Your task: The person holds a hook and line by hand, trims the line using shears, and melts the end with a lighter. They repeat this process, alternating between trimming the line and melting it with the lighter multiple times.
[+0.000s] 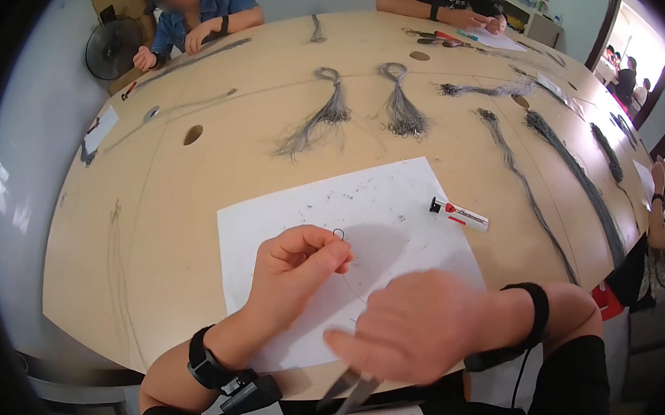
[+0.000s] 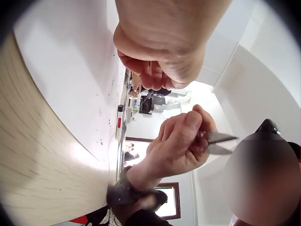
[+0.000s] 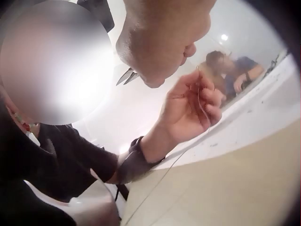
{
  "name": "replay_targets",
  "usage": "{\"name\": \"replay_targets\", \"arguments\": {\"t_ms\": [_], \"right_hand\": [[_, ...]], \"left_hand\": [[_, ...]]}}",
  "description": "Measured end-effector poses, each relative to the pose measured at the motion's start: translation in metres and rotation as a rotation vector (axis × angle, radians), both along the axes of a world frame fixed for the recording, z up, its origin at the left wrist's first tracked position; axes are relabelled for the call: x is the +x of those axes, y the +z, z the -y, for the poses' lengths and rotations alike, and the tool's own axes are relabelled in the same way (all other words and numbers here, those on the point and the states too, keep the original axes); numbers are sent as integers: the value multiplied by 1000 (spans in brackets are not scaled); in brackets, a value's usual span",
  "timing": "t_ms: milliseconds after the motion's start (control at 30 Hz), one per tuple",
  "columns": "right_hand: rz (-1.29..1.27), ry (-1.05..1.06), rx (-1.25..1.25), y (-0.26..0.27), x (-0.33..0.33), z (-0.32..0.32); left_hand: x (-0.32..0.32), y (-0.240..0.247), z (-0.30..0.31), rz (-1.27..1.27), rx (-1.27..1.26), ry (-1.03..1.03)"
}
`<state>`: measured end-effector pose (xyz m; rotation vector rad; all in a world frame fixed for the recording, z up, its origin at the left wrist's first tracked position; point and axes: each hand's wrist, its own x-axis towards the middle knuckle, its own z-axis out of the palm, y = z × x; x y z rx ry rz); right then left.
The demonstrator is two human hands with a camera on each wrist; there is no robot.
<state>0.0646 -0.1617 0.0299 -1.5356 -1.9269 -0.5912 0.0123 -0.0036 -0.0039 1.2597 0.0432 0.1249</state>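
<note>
My left hand (image 1: 297, 270) pinches a small dark fish hook (image 1: 338, 233) between thumb and forefinger, its bend standing above the fingertips. From that pinch a thin line (image 1: 353, 290) runs down toward my right hand (image 1: 423, 326), and in the right wrist view the pale line (image 3: 201, 104) crosses the left palm. The right hand, blurred and lower right of the left, grips a pair of scissors (image 2: 222, 142) whose blades point back toward my body and stand apart. Its fingers hide the scissors' handles. Under both hands lies a white paper sheet (image 1: 270, 218) with dark specks.
A white marker-like tube (image 1: 461, 215) lies at the paper's right edge. Beyond it are bundles of hooked line (image 1: 405, 108) and long grey strands (image 1: 581, 179). Red-handled pliers (image 1: 444, 39) lie at the far side, where two people sit. Holes (image 1: 192, 134) pierce the tabletop.
</note>
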Motion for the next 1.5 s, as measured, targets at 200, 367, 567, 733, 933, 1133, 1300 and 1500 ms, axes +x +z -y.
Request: {"name": "replay_targets", "arguments": {"t_ms": [200, 367, 567, 733, 933, 1133, 1300, 1500], "right_hand": [[-313, -43, -343, -1, 30, 16], [-294, -930, 503, 43, 138, 43], [-513, -693, 334, 43, 81, 18], [-1011, -348, -225, 10, 43, -2], [-1224, -336, -362, 9, 38, -5], [-1143, -256, -345, -3, 40, -9], [-1020, -217, -272, -10, 42, -10], [-1084, -215, -193, -12, 48, -11]], "left_hand": [[0, -3, -2, 31, 26, -7], [0, 2, -3, 45, 55, 21], [2, 1, -3, 31, 27, 11], [1, 2, 1, -26, 89, 59], [3, 1, -2, -13, 76, 14], [3, 0, 0, -12, 93, -10], [2, -3, -1, -1, 84, -30], [3, 0, -1, -56, 58, 20]]}}
